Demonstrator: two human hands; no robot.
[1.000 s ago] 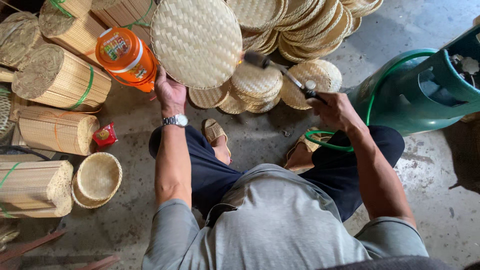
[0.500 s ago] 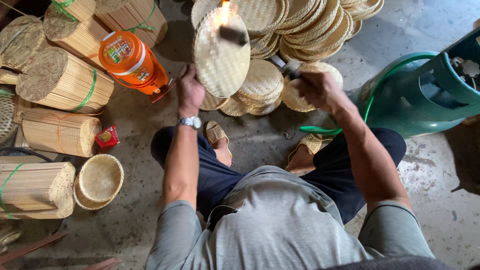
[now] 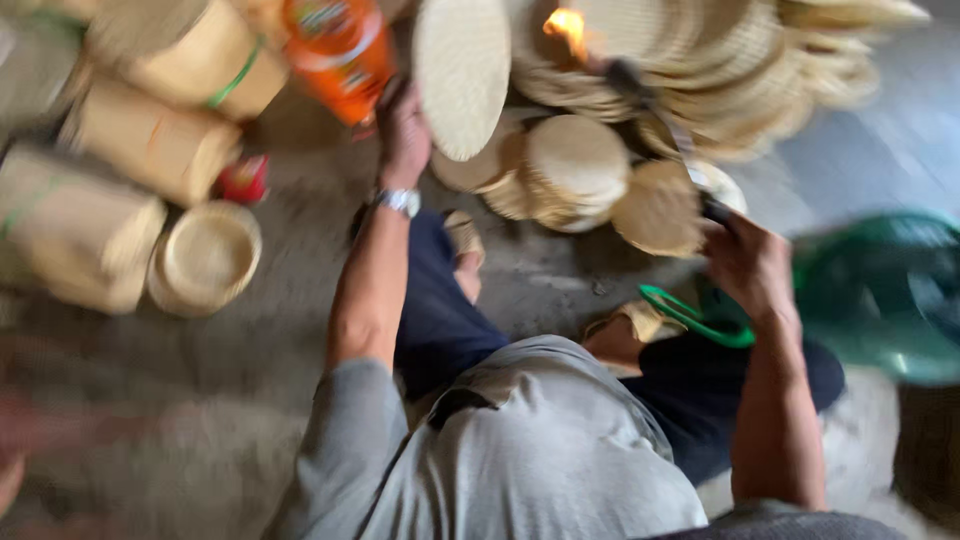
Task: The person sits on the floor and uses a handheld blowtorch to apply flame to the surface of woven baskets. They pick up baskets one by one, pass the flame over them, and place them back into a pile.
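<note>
My left hand (image 3: pixel 402 130) grips the lower edge of a round woven bamboo tray (image 3: pixel 462 75), held up and turned nearly edge-on. My right hand (image 3: pixel 745 262) holds a gas torch (image 3: pixel 660 110) whose long nozzle points up and left. A flame (image 3: pixel 566 26) burns at its tip, just right of the tray. A green hose (image 3: pixel 695 318) runs from my right hand toward a green gas cylinder (image 3: pixel 885 290) at the right. The whole view is motion-blurred.
Stacks of woven round trays (image 3: pixel 720 70) lie ahead, smaller ones (image 3: pixel 575 165) nearer my feet. Bundles of bamboo sticks (image 3: pixel 150 140) lie at the left beside a woven bowl (image 3: pixel 208 255), a small red can (image 3: pixel 243 180) and an orange bottle (image 3: pixel 338 50).
The tray has turned from face-on to nearly edge-on in my left hand. The torch flame has moved from in front of the tray to its right side. The view has shifted and blurred.
</note>
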